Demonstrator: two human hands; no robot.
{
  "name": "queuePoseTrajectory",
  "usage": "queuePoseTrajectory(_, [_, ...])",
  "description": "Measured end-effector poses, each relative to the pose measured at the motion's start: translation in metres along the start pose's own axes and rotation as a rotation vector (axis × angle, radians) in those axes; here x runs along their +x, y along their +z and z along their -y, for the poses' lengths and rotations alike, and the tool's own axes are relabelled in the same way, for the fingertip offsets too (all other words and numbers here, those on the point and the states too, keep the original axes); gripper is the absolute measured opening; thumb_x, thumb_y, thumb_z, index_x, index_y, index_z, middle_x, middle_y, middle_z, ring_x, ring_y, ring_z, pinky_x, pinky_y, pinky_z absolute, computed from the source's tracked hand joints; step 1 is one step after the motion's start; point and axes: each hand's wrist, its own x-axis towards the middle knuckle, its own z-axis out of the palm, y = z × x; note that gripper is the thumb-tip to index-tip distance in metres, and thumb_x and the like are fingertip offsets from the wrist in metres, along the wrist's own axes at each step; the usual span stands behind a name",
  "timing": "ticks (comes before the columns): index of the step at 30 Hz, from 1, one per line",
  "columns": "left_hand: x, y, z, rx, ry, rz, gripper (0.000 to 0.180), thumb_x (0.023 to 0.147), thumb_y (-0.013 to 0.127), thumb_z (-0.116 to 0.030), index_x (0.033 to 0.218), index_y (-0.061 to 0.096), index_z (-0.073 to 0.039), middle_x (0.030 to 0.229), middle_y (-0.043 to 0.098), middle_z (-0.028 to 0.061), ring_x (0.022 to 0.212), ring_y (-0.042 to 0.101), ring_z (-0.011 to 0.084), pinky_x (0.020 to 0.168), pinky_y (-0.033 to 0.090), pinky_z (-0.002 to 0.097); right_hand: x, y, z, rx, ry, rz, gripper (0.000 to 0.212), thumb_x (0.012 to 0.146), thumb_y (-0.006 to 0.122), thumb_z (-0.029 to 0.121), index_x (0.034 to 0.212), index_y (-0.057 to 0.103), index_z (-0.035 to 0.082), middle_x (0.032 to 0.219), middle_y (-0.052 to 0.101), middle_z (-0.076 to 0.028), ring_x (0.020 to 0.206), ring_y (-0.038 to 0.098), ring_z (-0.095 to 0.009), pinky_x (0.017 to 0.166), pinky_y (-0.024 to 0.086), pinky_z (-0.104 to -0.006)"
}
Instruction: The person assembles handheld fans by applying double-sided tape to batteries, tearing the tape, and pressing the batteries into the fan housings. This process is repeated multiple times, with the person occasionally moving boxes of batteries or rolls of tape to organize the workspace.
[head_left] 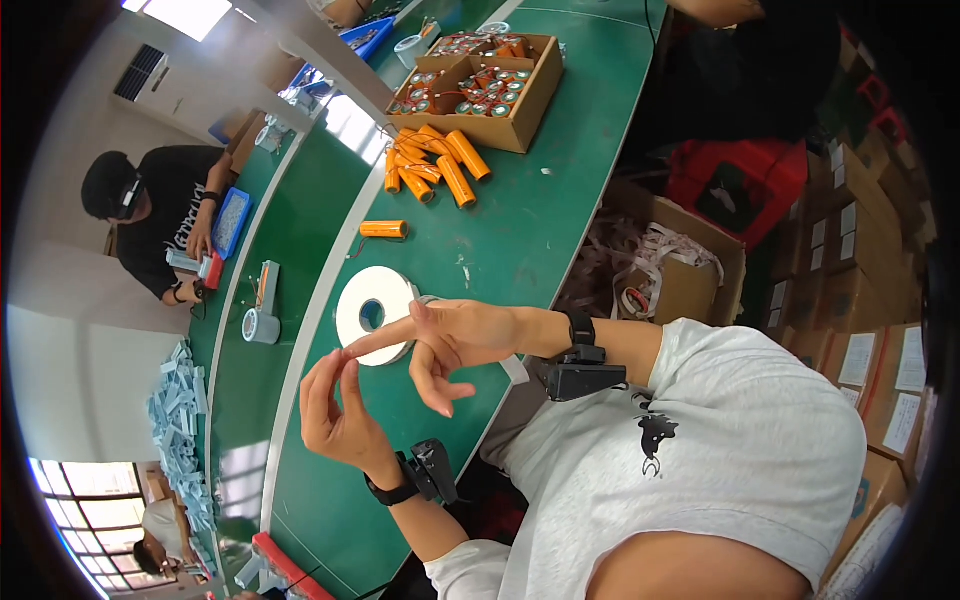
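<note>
My left hand [342, 420] is closed in a pinch, its thumb and fingertips together at the tip of my right index finger. Whatever lies in that pinch, if anything, is too small to make out. My right hand [455, 340] reaches across with the index finger stretched out straight and the other fingers loosely bent and apart. Beneath the hands, a wide white roll of tape [352, 305] with a blue core lies flat on the green table [500, 250], partly covered by my right hand. A single orange battery pack [384, 229] with wires lies just beyond the roll.
Several orange battery packs [455, 180] are heaped beside a divided cardboard box [525, 110] of wired packs. A carton [690, 290] of strip waste and a red stool [740, 185] stand right of the table. Across the table sits a person [165, 220] near a blue tray [233, 222].
</note>
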Motion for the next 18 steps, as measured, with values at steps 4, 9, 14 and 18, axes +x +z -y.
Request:
queuePoseTrajectory(4, [0.001,0.006,0.003,0.151,0.208,-0.005,0.019,0.070,0.065,0.009,0.088,0.064,0.001,0.080,0.062,0.0085,0.071,0.060,0.0169,0.061,0.048,0.0259,-0.010,0.003,0.001,-0.104,0.018,-0.003,0.064,0.092,0.025,0.049,0.139,0.016,0.005,0.070,0.062,-0.016,0.048,0.051,-0.015,0.050,0.042,-0.0231])
queuePoseTrajectory(9, [-0.004,0.013,0.004,0.250,0.310,0.028,0.017,0.067,0.067,0.008,0.082,0.063,0.000,0.077,0.062,0.0083,0.068,0.060,0.0178,0.058,0.047,0.0265,-0.017,0.012,0.002,-0.447,0.153,-0.081,0.066,0.093,0.039,0.033,0.141,-0.001,0.011,0.073,0.061,-0.013,0.052,0.053,-0.014,0.053,0.043,-0.0230])
queuePoseTrajectory(14, [-0.007,0.013,0.003,0.250,0.255,0.020,0.017,0.066,0.067,0.009,0.079,0.062,0.000,0.077,0.062,0.0082,0.068,0.059,0.0176,0.058,0.047,0.0260,-0.016,0.024,0.004,-0.675,0.255,-0.086,0.075,0.090,0.047,0.020,0.140,-0.009,0.009,0.075,0.061,-0.011,0.057,0.054,-0.015,0.056,0.044,-0.0254])
queuePoseTrajectory(18, [-0.010,0.008,-0.001,0.189,0.076,0.036,0.017,0.065,0.065,0.010,0.079,0.062,0.001,0.076,0.062,0.0077,0.067,0.059,0.0174,0.059,0.046,0.0252,-0.017,0.026,-0.001,-0.733,0.238,-0.066,0.081,0.088,0.051,0.022,0.139,-0.010,0.009,0.075,0.060,-0.009,0.060,0.055,-0.016,0.058,0.044,-0.0276])
